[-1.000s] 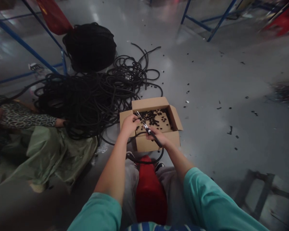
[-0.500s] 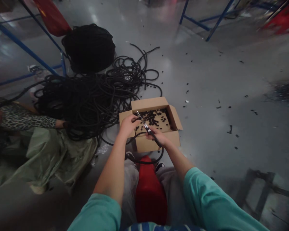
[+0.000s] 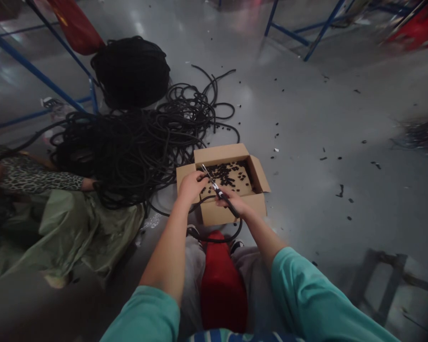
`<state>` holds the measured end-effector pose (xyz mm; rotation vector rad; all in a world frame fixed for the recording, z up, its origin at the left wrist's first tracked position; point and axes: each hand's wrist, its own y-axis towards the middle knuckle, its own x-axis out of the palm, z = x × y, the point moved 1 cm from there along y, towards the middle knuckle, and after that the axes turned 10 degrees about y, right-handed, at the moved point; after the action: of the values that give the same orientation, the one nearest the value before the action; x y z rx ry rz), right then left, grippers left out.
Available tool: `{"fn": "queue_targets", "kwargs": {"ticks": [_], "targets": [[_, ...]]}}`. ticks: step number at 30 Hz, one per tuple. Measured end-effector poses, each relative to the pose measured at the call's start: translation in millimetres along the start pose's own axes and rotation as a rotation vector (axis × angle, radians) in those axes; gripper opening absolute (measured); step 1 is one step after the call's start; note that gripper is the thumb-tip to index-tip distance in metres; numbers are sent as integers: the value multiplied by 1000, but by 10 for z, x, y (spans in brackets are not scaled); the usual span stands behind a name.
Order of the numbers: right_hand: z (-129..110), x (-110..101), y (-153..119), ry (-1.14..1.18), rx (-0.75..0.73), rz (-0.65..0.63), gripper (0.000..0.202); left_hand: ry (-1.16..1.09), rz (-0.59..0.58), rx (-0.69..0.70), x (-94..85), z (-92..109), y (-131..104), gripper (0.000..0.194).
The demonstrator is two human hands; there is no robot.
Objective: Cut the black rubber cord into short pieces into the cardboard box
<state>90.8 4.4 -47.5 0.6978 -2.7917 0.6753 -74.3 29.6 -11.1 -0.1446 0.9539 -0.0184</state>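
In the head view, my right hand [image 3: 232, 201] is closed around the dark handles of a pair of scissors [image 3: 214, 184]. The silver blades point up and left, over an open cardboard box [image 3: 221, 153]. My left hand [image 3: 190, 187] pinches a black cord [image 3: 201, 177] close beside the blades; the exact contact is too small to make out. More of the cord hangs in a loop [image 3: 241, 230] below the box's near flap. Many short black cut pieces [image 3: 227, 174] lie scattered inside the box.
A tangled heap of black cord [image 3: 124, 147] spreads left of the box, with a big black bundle [image 3: 131, 71] behind. A co-worker's patterned sleeve [image 3: 43, 175] reaches into the heap. Blue metal frames [image 3: 288, 33] stand farther off. Red seat [image 3: 223, 285] between my legs; scraps dot the floor.
My left hand has shifted very slightly, its fingers still near the blades. The scissors and box stay practically in place.
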Motion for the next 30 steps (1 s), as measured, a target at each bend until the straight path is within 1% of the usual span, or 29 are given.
{"fn": "queue_targets", "kwargs": {"ticks": [9,17,20,25,28,30], "targets": [[-57,0,-31,30,-13,-43,56,-23,19,-1,0,13,-8,26],[-93,13,-49,36,-19,-45,55,-64,42,1,-8,33,-12,25],[-85,20,-43,25,-3,-23,56,-49,33,0,-29,50,-22,25],[-29,2,-19,1,-20,5,56,-9,0,32,-58,62,-17,26],[1,-16,-3,1,-27,18,56,3,-30,31,-72,67,-14,26],[10,-22,6,7,-31,20,56,5,-29,30,-78,73,-17,26]]}}
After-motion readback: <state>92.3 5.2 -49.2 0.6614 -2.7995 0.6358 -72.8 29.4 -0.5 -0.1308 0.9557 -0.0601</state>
